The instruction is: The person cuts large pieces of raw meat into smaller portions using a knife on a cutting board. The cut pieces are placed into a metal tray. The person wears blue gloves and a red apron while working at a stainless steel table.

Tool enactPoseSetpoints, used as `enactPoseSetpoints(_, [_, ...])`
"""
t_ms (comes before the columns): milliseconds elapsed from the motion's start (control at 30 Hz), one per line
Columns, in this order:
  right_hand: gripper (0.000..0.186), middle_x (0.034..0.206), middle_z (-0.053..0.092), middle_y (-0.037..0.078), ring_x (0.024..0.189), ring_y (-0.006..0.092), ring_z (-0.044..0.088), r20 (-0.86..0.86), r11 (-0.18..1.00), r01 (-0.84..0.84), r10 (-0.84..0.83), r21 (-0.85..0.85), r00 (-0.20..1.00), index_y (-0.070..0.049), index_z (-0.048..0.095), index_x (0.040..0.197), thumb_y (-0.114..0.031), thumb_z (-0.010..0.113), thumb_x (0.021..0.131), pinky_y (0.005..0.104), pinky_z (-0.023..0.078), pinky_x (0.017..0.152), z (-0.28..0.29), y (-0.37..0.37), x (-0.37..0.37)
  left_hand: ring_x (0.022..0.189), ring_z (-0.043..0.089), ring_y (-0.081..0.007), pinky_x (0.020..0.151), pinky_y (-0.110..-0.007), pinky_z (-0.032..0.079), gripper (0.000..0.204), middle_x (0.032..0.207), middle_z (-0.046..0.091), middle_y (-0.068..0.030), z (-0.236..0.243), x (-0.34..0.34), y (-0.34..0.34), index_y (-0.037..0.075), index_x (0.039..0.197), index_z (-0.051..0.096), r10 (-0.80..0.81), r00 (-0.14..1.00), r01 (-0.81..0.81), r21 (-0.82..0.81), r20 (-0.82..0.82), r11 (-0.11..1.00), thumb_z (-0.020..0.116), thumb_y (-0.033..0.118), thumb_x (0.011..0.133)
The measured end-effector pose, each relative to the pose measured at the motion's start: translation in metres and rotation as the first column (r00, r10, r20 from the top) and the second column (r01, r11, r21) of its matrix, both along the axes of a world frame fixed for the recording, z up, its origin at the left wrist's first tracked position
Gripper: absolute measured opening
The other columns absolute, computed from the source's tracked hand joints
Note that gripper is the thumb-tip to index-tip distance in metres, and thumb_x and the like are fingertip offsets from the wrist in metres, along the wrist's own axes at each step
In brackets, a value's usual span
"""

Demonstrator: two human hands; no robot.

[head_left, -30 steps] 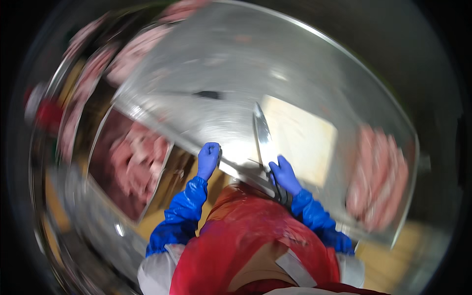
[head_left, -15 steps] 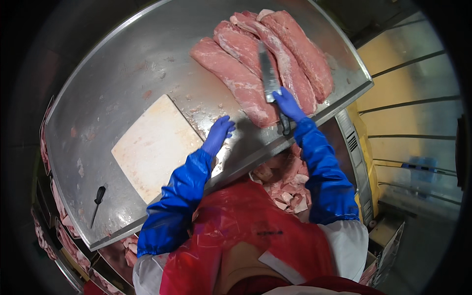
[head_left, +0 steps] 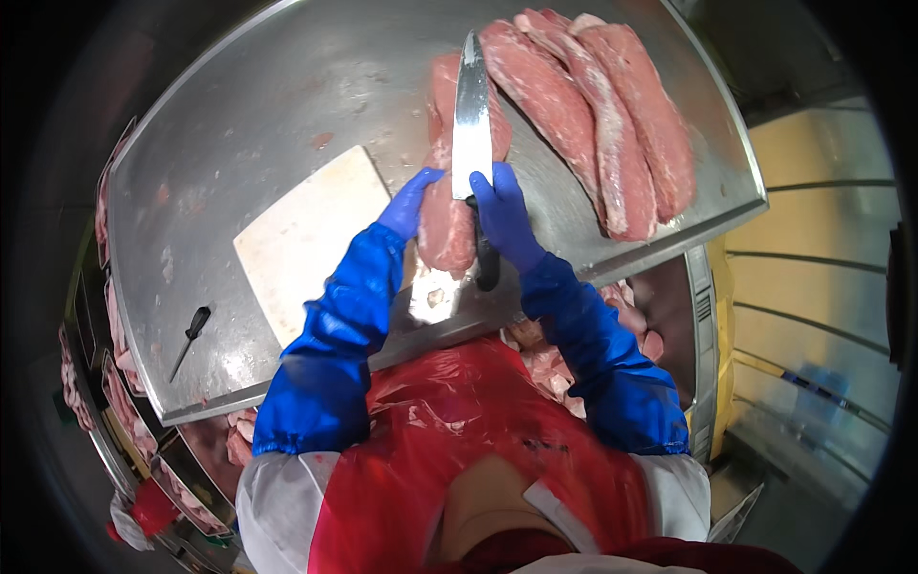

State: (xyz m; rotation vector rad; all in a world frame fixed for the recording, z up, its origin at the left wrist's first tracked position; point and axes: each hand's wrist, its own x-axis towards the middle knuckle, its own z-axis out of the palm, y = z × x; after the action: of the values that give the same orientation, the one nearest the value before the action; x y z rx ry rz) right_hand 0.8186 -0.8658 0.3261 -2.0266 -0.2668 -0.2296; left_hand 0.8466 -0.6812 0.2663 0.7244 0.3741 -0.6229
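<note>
A long piece of pale pink meat, which looks like a pork loin, lies lengthwise in front of me on the steel table. My left hand, gloved in blue, grips its left edge. My right hand is closed around a wide-bladed knife where blade and black handle meet. The blade lies flat above the meat, tip pointing away from me, and hides part of it. To the right, several more loins rest side by side, apart from this one.
Left of my left hand lies a white cutting board. A thin tool with a black handle sits near the table's left corner. Meat pieces fill a container below the front edge. Trays of meat stand along the left side.
One loin has moved left, away from the others, toward the board. My left hand has taken hold of its edge. My right hand has come left with the knife.
</note>
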Motion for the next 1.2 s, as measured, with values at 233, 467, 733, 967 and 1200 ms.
enactPoseSetpoints(233, [0.018, 0.089, 0.056, 0.009, 0.067, 0.0169, 0.065, -0.212, 0.84, -0.363, 0.472, 0.404, 0.856, -0.003, 0.051, 0.101, -0.021, 0.052, 0.098, 0.0312, 0.054, 0.049, 0.012, 0.134, -0.059, 0.105, 0.062, -0.0233, 0.097, -0.036, 0.048, 0.06, 0.118, 0.064, -0.0134, 0.136, -0.02, 0.203, -0.001, 0.13, 0.054, -0.596, 0.793, 0.304, 0.766, 0.125, 0.566, 0.073, 0.026, 0.08])
enactPoseSetpoints(467, [0.018, 0.067, 0.059, 0.019, 0.053, 0.0336, 0.06, -0.519, 0.98, -0.197, 0.171, 0.006, 0.837, -0.002, 0.049, 0.098, -0.018, 0.054, 0.095, 0.0426, 0.046, 0.047, -0.019, 0.169, -0.121, 0.112, 0.06, -0.0331, 0.098, -0.041, 0.046, 0.071, 0.124, 0.061, -0.019, 0.03, -0.143, 0.304, 0.007, 0.134, 0.054, -0.464, 0.86, -0.164, 0.976, 0.211, 0.139, 0.075, 0.038, 0.073])
enactPoseSetpoints(733, [0.024, 0.092, 0.063, 0.023, 0.083, 0.0415, 0.063, -0.115, 0.891, -0.209, 0.177, -0.403, 0.977, -0.005, 0.052, 0.114, -0.014, 0.051, 0.091, 0.0507, 0.05, 0.069, -0.022, 0.219, -0.129, 0.131, 0.041, -0.04, 0.108, -0.057, 0.03, 0.097, 0.141, 0.044, -0.0232, 0.047, -0.183, 0.267, 0.011, 0.147, 0.035, -0.637, 0.75, -0.436, 0.858, 0.179, -0.273, 0.078, 0.046, 0.068])
enactPoseSetpoints(967, [0.036, 0.087, 0.066, 0.022, 0.08, 0.042, 0.064, -0.486, 0.686, -0.408, 0.089, -0.603, 0.869, -0.004, 0.048, 0.127, -0.015, 0.047, 0.093, 0.0519, 0.049, 0.069, -0.002, 0.19, -0.173, 0.122, 0.047, -0.0336, 0.101, -0.054, 0.034, 0.098, 0.131, 0.05, -0.0168, 0.04, -0.177, 0.253, 0.01, 0.141, 0.041, -0.68, 0.728, -0.348, 0.899, 0.081, -0.266, 0.082, 0.046, 0.06])
enactPoseSetpoints(1200, [0.034, 0.078, 0.063, 0.018, 0.072, 0.0325, 0.063, -0.65, 0.935, -0.177, 0.341, 0.306, 0.679, -0.005, 0.051, 0.125, -0.023, 0.049, 0.096, 0.0397, 0.051, 0.064, -0.073, 0.226, -0.088, 0.116, 0.051, -0.0347, 0.096, -0.052, 0.039, 0.089, 0.126, 0.053, -0.0171, 0.045, -0.154, 0.237, 0.009, 0.137, 0.046, -0.556, 0.83, -0.32, 0.856, 0.046, -0.407, 0.078, 0.046, 0.063])
